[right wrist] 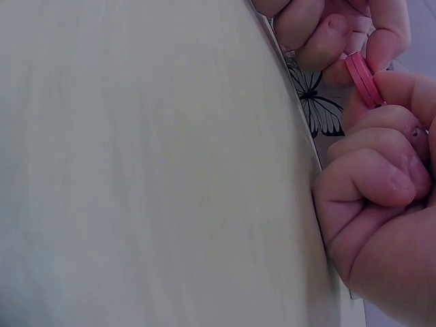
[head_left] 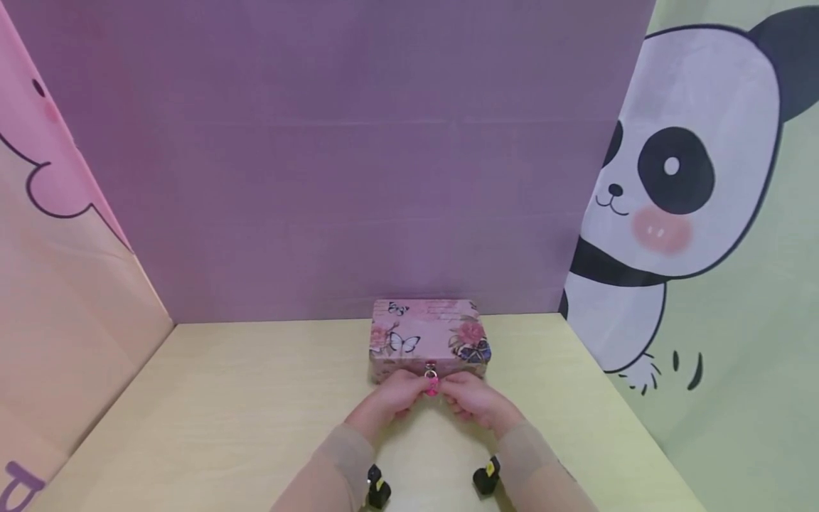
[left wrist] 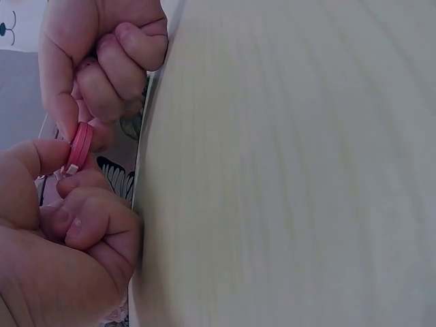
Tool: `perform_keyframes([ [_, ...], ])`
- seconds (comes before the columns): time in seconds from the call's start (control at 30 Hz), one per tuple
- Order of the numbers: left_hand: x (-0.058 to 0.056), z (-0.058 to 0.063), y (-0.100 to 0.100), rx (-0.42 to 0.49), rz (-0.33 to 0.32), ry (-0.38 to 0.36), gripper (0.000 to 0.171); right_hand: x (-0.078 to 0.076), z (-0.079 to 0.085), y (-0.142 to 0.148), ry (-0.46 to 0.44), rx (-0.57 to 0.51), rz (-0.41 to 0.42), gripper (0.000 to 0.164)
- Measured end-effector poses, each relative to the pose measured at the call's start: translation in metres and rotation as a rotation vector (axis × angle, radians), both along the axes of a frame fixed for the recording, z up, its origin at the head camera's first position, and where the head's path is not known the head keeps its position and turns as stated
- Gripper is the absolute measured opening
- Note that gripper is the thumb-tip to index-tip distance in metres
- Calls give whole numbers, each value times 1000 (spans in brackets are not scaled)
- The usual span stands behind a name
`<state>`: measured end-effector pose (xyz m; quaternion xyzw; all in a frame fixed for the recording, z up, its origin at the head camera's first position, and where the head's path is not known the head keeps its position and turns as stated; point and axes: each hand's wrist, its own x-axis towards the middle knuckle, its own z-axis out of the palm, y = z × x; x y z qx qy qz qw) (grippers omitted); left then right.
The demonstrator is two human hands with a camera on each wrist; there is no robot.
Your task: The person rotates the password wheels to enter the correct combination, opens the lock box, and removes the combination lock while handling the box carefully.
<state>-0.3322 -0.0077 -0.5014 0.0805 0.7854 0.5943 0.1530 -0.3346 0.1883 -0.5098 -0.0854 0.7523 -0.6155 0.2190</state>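
Note:
A pink tin box (head_left: 429, 331) with butterflies and roses on its lid stands shut at the back of the table. At its front latch hangs a small pink padlock (head_left: 432, 386), its metal shackle (head_left: 431, 374) showing above the fingers. My left hand (head_left: 398, 392) pinches the padlock from the left between thumb and index finger. From the right, my right hand (head_left: 475, 398) pinches it too. In the left wrist view the pink padlock body (left wrist: 80, 148) shows edge-on between both hands' fingertips; other fingers are curled. Whether the shackle is locked cannot be made out.
The pale wooden table (head_left: 256, 412) runs up to a purple backdrop (head_left: 384, 163) behind the box. A panda-printed cloth (head_left: 723, 235) borders the right side, a pink and peach cloth (head_left: 64, 284) the left. Black wrist cameras (head_left: 486, 478) sit under both forearms.

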Motion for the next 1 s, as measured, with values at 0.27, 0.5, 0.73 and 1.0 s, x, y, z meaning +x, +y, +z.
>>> perform_keyframes([
  [0.27,-2,-3,1,19,12,0,28,-2,-2,-1,-3,-17,3,26],
  [0.5,-3,-5,3,22,23,-13,26,-1,-3,-1,-7,-25,3,26],
  [0.73,-1,-5,3,23,40,10,25,-2,-3,-2,-15,-19,-12,25],
  [1.0,-1,-4,3,29,52,5,23,1,0,-3,-23,-9,-21,26],
])
